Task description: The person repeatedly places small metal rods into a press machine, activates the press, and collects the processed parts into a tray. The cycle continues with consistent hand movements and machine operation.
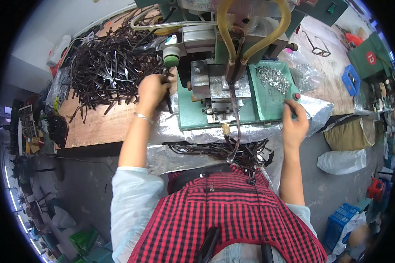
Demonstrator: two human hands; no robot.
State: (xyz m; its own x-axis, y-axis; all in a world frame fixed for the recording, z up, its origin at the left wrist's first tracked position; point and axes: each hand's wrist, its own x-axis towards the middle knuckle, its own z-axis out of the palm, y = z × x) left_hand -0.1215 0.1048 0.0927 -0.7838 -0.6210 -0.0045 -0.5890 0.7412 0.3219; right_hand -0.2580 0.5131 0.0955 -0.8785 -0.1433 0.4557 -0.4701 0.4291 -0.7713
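My left hand (pixel 152 93) is closed on a thin dark strip (pixel 168 101), whose end hangs below the fingers beside the bench machine. Just left of it lies a large tangled pile of dark strips (pixel 103 65). My right hand (pixel 295 123) is at the front right corner of the green tray (pixel 267 107), just below a red push button (pixel 297 96). Its fingers are bent and apart, and I see nothing in them. Another dark strip (pixel 235 118) runs from under the machine's head (pixel 235 70) down toward a bundle of strips (pixel 250 153) in front of me.
Small silvery metal bits (pixel 274 79) lie in the tray. A green-capped knob (pixel 171 59) sticks out left of the machine head, and yellowish tubes (pixel 286 26) loop above. Eyeglasses (pixel 318 46) and a blue basket (pixel 350 81) are at the right. Foil (pixel 316 109) covers the bench's front edge.
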